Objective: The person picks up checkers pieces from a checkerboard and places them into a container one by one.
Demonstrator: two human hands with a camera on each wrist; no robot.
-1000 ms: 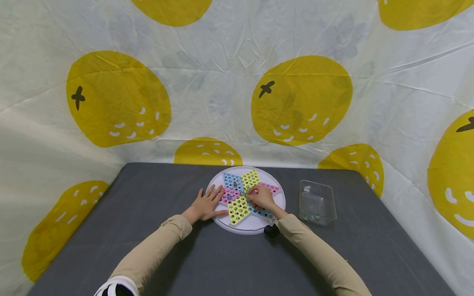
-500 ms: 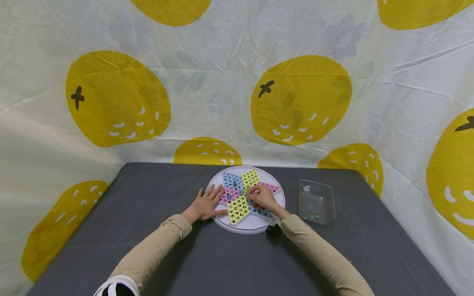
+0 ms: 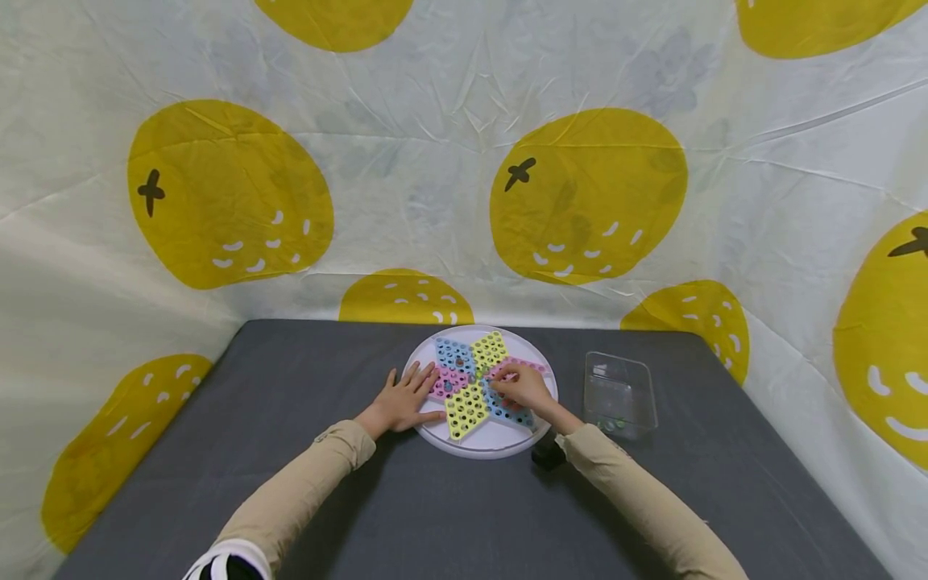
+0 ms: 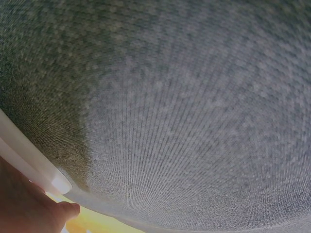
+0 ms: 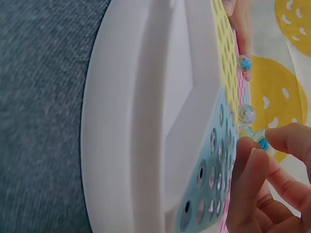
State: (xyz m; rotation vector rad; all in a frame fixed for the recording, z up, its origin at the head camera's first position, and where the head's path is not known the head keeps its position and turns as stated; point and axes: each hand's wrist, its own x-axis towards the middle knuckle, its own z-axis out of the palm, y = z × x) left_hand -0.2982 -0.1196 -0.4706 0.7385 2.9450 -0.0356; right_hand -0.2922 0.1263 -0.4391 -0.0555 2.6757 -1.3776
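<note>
A round white Chinese checkers board lies on the dark cloth, with a star of yellow, pink and blue holed sections. My left hand rests on its left side, fingers spread over the rim and the pink section. Over the blue section near the star's middle is my right hand. In the right wrist view, its thumb and index finger pinch a clear marble with a blue swirl, close above the holes. Another marble sits on the board beside it. In the left wrist view, only part of the left hand shows.
To the board's right stands a clear plastic box with several greenish marbles at its near end. A black wrist camera hangs under the right wrist, by the board's rim. Behind the table hangs a white curtain with yellow fruit prints.
My right hand has shifted a little to the right and toward me, away from the star's middle. The left hand has stayed in place on the board.
</note>
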